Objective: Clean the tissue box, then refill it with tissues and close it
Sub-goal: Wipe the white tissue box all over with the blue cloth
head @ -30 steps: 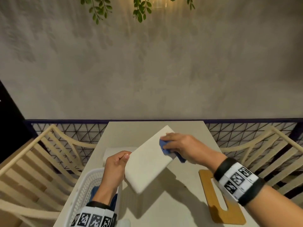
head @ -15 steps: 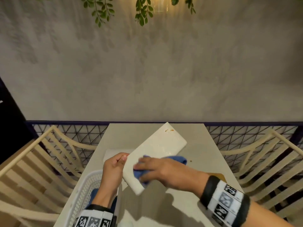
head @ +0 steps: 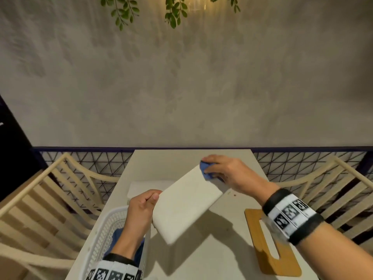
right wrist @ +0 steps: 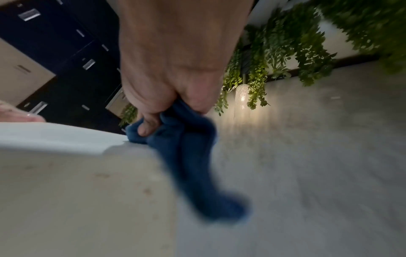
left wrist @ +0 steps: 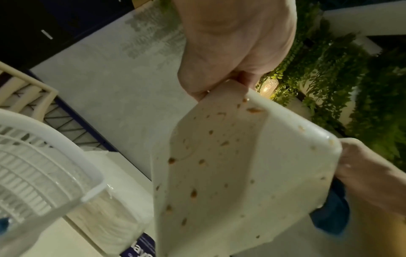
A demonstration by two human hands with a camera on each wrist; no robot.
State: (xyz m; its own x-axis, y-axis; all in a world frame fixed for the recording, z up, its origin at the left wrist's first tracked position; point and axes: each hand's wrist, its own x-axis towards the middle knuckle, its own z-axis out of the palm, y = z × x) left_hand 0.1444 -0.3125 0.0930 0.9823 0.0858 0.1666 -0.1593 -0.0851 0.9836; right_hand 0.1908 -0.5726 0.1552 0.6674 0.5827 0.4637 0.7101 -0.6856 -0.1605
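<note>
A rigid white plastic tissue box [head: 186,203], tilted above the pale surface [head: 212,257], is gripped at its 8 o'clock edge by the left hand [head: 141,209]. Judged light, stiff and smooth, it is best held by the rim. Brown specks show inside. At 1 o'clock, a soft blue cloth [head: 207,171] is clenched in the right hand [head: 228,172] against the far corner.

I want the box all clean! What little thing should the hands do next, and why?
Probably the left hand should turn the tissue box over, so the right hand can rub its blue cloth on the other side: the left wrist view shows brown spots there.
</note>
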